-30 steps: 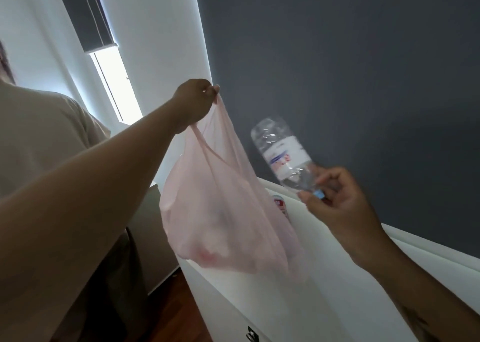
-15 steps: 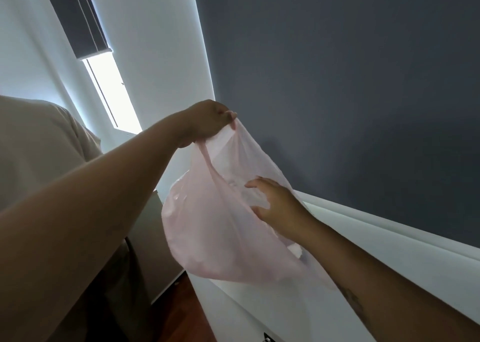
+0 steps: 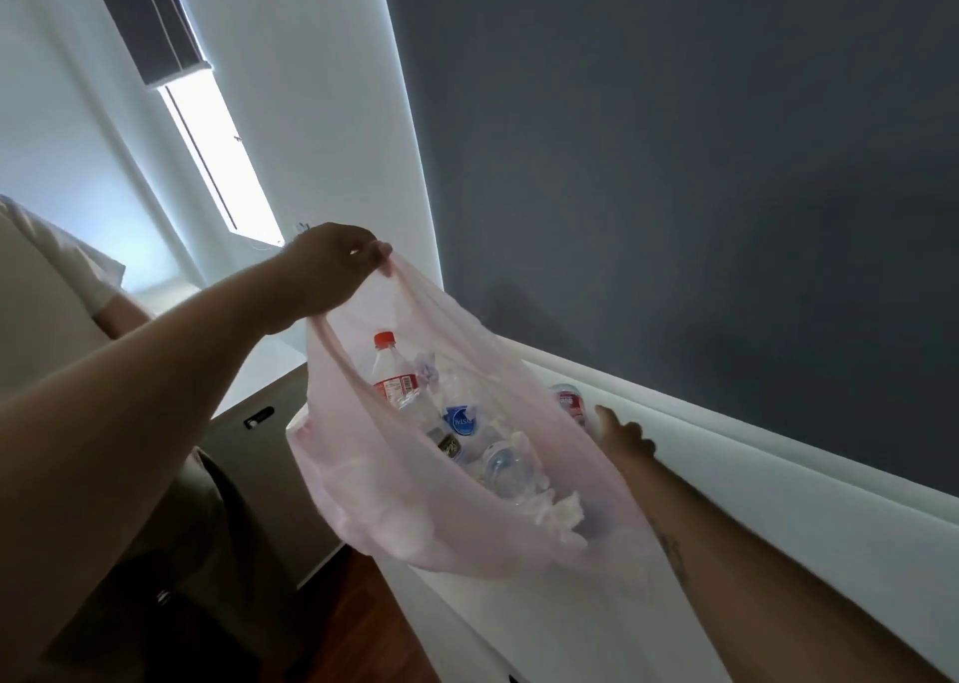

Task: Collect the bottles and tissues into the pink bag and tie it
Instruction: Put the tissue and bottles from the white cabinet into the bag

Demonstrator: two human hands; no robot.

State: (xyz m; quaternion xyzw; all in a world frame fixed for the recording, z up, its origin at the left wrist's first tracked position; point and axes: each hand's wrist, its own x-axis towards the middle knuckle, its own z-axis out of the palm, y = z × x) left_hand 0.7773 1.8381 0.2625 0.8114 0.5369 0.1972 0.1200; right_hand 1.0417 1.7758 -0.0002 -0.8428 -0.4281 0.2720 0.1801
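Observation:
My left hand grips one handle of the pink bag and holds it up with its mouth wide. Inside lie several plastic bottles, among them a red-capped one and a clear one, mixed with crumpled white tissues. My right hand reaches past the bag's far side onto the white surface, its thumb close to a red-labelled bottle lying there. The bag partly hides that bottle and the hand's fingers; I see nothing held in this hand.
A dark grey wall rises behind the white surface. A window with a dark roller blind is at the upper left. A grey cabinet stands below the bag, over a wooden floor.
My right hand held a clear bottle, put it into the bag, and has now drawn out and moved right to the white surface. The bag's mouth has opened toward me.

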